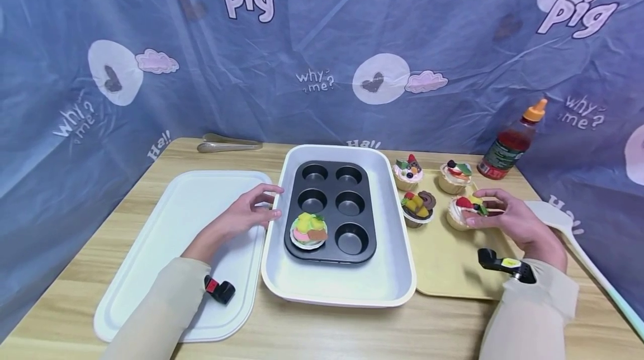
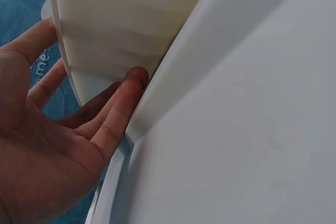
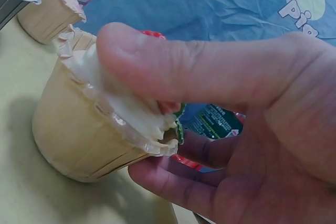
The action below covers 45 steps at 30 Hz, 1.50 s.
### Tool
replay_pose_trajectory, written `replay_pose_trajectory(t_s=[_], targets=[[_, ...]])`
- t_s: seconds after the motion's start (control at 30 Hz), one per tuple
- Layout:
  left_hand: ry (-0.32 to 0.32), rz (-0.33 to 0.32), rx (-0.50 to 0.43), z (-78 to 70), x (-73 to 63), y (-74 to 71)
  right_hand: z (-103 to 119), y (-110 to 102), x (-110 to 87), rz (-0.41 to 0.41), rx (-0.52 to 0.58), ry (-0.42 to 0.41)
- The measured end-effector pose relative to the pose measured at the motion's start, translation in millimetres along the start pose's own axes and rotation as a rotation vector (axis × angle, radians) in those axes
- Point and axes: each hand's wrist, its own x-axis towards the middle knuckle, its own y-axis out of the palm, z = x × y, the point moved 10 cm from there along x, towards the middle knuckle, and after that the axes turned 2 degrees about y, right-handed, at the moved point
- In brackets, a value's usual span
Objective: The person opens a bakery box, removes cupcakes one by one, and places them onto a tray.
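Note:
In the head view, my right hand holds a cupcake with white cream, a red berry and green leaves, over the yellow tray. The right wrist view shows my thumb across its cream and fingers behind its pale pleated cup. My left hand touches the left side of a deep white tray, fingers loosely extended against its outer wall. Inside that tray lies a black muffin tin. A cupcake with yellow, pink and brown toppings fills its front left cup.
Three more cupcakes stand around the yellow tray: a berry one, a leaf-topped one and a dark one. A sauce bottle, white spatula, metal tongs and white board lie around.

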Motion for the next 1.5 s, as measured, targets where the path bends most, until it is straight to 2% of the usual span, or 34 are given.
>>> replay_pose_trajectory(t_s=[0.2, 0.43, 0.7, 0.8, 0.9, 1.03, 1.2, 1.37, 1.5], targets=[[-0.004, -0.004, -0.01, 1.1, -0.9, 0.1, -1.9, 1.5, 1.7, 0.019, -0.021, 0.017], [-0.01, -0.004, -0.005, 3.9, 0.4, 0.6, -0.2, -0.3, 0.4, 0.028, -0.099, 0.031], [-0.025, -0.006, -0.012, 3.6, 0.8, 0.0, 6.5, -0.9, -0.8, 0.072, -0.119, 0.053], [-0.031, -0.005, -0.015, 2.5, 0.3, -0.1, 12.1, -5.5, 0.3, 0.05, -0.115, 0.05], [-0.027, -0.002, -0.019, 0.6, 0.2, -0.3, 21.8, -12.6, -0.5, -0.008, -0.125, 0.055], [-0.027, 0.0, -0.016, -0.1, 0.9, -0.7, 50.2, -18.7, -6.3, -0.1, -0.172, 0.025], [-0.029, -0.002, -0.005, 0.1, 1.6, -1.3, 102.2, -12.5, -13.8, -0.173, -0.152, -0.1], [-0.028, 0.001, -0.013, 0.5, 2.1, -0.4, 158.6, 15.4, -20.0, -0.135, -0.014, -0.271], [-0.029, -0.002, -0.02, 0.3, 1.4, -0.1, 198.9, 40.7, -22.1, -0.119, 0.219, -0.418]])
